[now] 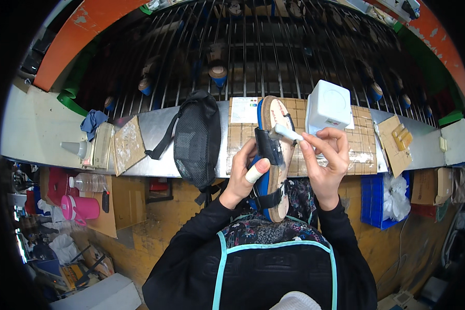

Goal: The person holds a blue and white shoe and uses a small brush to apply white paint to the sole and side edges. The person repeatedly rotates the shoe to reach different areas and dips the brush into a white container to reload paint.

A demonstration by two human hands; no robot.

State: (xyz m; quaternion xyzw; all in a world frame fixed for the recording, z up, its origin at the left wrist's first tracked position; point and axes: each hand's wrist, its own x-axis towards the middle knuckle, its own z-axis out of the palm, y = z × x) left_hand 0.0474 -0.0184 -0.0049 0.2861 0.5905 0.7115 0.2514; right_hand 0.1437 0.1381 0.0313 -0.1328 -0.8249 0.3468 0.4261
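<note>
My left hand (241,175), with a white wrap on its thumb, grips a sandal (273,108) from its left side. The sandal points away from me with its pale underside up, cork-coloured edges, black straps and a blue last underneath. My right hand (328,165) pinches the pale handle of a small brush (289,133). Its head lies over the middle of the sandal by the wide black strap; whether it touches cannot be made out. A white square tub (328,103) stands just beyond my right hand on the cardboard sheet (360,139).
Left of the sandal lies a black mesh waist bag (196,139). A rack of metal rods (191,62) with several blue lasts runs behind the bench. A blue crate (373,199) with plastic bags stands low right. A pink jug (82,207) stands low left.
</note>
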